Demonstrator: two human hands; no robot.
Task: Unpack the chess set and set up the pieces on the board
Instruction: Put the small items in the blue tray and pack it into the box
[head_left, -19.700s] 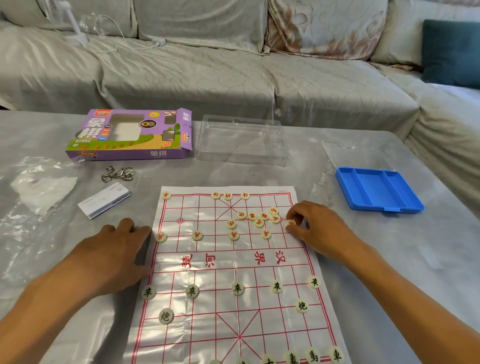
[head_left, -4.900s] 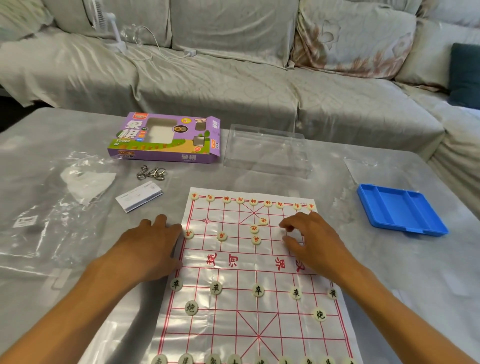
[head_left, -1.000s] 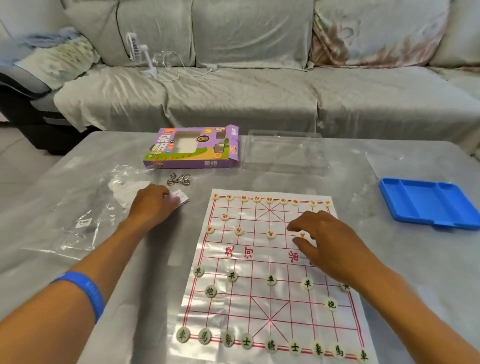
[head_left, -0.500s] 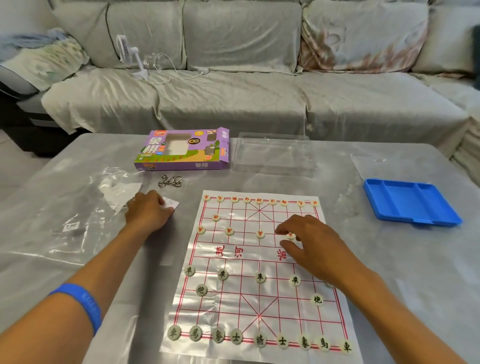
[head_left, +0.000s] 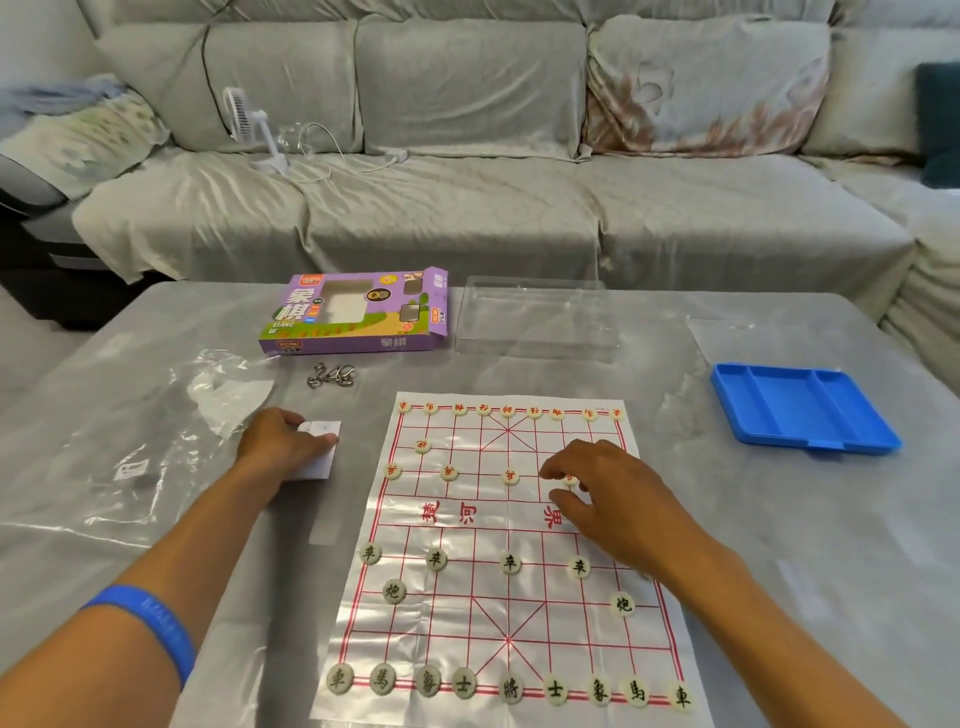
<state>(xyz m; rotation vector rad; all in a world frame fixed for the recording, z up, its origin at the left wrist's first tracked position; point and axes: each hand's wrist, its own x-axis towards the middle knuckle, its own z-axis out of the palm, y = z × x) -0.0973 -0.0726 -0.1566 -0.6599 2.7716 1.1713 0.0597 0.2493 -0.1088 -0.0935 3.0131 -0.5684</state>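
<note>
From the head view, the board (head_left: 506, 545), a thin printed sheet, lies flat on the bench (head_left: 779, 571), and the set-up looks nearly finished. The right hand (head_left: 618, 499) hovers over the far right of the board with its fingers (head_left: 550, 472) curled down around a red piece (head_left: 570, 478), apparently nudging it onto its crossing; whether they truly pinch it I cannot tell. The left hand (head_left: 283, 441) rests off the board on a white card (head_left: 317, 452), its fingers bent over the card's edge, probably tidying it aside. Counting the black side near the camera: nine pieces along the back row (head_left: 511, 688), two cannons, and four soldiers showing, a fifth likely hidden under the right forearm. On the red side: nine in the far row (head_left: 509, 411), one cannon showing at left, three soldiers in the open plus the one under the fingers. The rest sits well clear so the board stays free: one purple box (head_left: 358, 312), one clear lid (head_left: 535, 322), one blue tray (head_left: 802, 408), one plastic bag (head_left: 156, 415), and a metal ring puzzle (head_left: 332, 375).
</note>
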